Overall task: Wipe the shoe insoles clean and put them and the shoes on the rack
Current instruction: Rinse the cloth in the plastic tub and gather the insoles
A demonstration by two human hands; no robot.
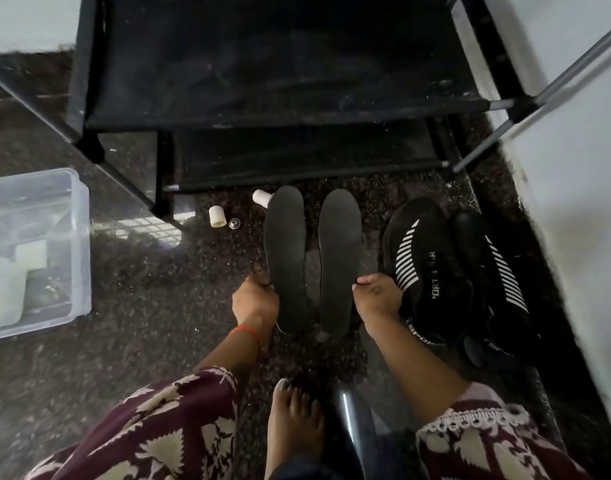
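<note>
Plastic box: sitting on the dark speckled floor at the far left, holding pale blocks.
Small white caps: lying on the floor in front of the rack, one just beside the toe of the left insole.
Rack: standing at the top, its black fabric shelves facing the person.
Left hand: its grip is pinching the outer edge of the left insole, near the heel half.
Right hand: its grip is grasping the outer edge of the right insole, thumb on top.
Insoles: lying side by side, toes pointing at the rack, apart from each other.
Shoes: black pair with white stripes, sitting on the floor just right of the right hand, beside the wall.
</note>
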